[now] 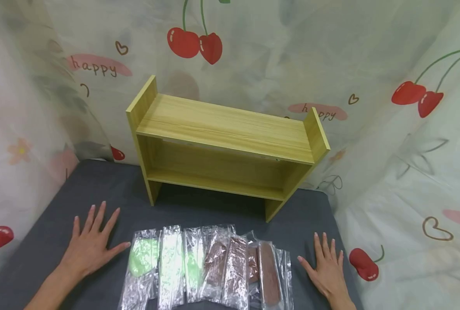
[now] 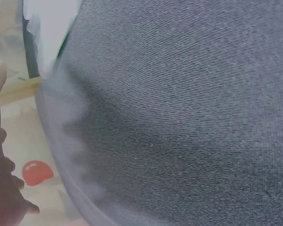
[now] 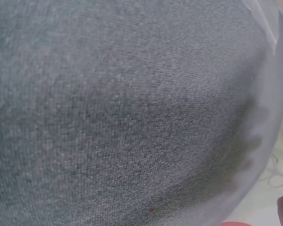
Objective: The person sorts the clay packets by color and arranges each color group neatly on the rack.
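Note:
A row of clear plastic packets lies along the near side of the dark grey table. Pale green pieces show inside the left ones (image 1: 144, 257), brown pieces inside the right ones (image 1: 270, 273); what the pieces are I cannot tell. My left hand (image 1: 88, 249) is left of the row, fingers spread, its thumb tip close to the leftmost green packet. To the right of the row is my right hand (image 1: 326, 271), fingers straight and thumb out toward the packets. Both hands hold nothing. The left wrist view catches part of the left hand (image 2: 7, 188) at its edge, with a shadow on the cloth.
A two-tier light wooden shelf (image 1: 226, 125) stands at the back of the table, behind the packets. Dark grey cloth (image 1: 110, 181) covers the tabletop. Pale curtains (image 1: 253, 51) printed with cherries hang behind and on both sides.

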{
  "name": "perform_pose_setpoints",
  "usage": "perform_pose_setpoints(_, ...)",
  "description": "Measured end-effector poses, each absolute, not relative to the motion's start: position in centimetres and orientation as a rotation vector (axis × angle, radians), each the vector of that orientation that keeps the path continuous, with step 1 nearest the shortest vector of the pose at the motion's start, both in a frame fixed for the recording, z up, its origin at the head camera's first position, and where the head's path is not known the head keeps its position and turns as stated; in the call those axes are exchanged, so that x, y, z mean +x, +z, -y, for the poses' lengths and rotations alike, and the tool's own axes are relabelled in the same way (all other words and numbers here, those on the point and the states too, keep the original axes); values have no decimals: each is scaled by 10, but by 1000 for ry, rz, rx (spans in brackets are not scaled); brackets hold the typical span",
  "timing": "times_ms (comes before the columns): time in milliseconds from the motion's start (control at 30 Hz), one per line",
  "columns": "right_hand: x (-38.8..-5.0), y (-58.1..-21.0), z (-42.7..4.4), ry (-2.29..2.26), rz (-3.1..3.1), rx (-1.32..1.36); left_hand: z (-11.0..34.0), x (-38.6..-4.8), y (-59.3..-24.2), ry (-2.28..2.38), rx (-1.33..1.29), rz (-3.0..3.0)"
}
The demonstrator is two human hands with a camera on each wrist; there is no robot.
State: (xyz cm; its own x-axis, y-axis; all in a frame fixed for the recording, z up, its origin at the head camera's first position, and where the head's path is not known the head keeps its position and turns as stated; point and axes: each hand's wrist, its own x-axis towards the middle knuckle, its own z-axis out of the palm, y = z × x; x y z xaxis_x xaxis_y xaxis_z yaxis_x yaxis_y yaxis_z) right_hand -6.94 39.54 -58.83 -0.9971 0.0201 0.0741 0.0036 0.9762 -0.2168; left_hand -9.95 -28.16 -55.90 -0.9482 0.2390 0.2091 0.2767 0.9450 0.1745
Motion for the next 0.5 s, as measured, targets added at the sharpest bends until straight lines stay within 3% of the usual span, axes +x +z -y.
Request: perform_pose_setpoints(500,-65,-590,-391,416,2975,3,280,-102,-554,-361,-390,2924)
